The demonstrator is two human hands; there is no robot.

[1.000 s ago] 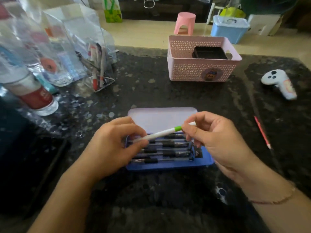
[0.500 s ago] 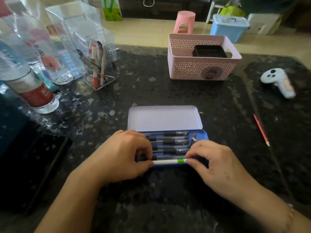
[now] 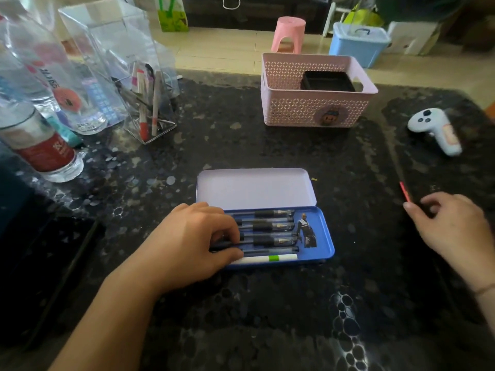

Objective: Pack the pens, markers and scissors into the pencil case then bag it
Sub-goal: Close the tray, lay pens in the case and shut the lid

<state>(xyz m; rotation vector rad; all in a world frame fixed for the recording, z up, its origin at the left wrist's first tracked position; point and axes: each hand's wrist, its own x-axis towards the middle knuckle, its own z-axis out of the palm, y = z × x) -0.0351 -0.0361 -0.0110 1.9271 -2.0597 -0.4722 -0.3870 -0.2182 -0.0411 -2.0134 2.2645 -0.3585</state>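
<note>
keep your left hand (image 3: 195, 236) flat on the pens (image 3: 267, 226) in the open pencil case (image 3: 325, 245) so they stay put. reach your right hand (image 3: 450, 226) to the red pencil (image 3: 404, 191), well right of the case. its fingers are loosely apart, touching the pencil's near end, holding nothing yet. pinch it low.

Perhaps four pens (image 3: 270, 226), one marker (image 3: 267, 259)

Your left hand (image 3: 195, 236) rests curled on the pens (image 3: 267, 226) at the case's (image 3: 325, 250) nine o'clock end, a white marker (image 3: 267, 259) along its six o'clock edge. Your right hand (image 3: 450, 231), at three o'clock, touches a red pencil (image 3: 405, 192).
</note>
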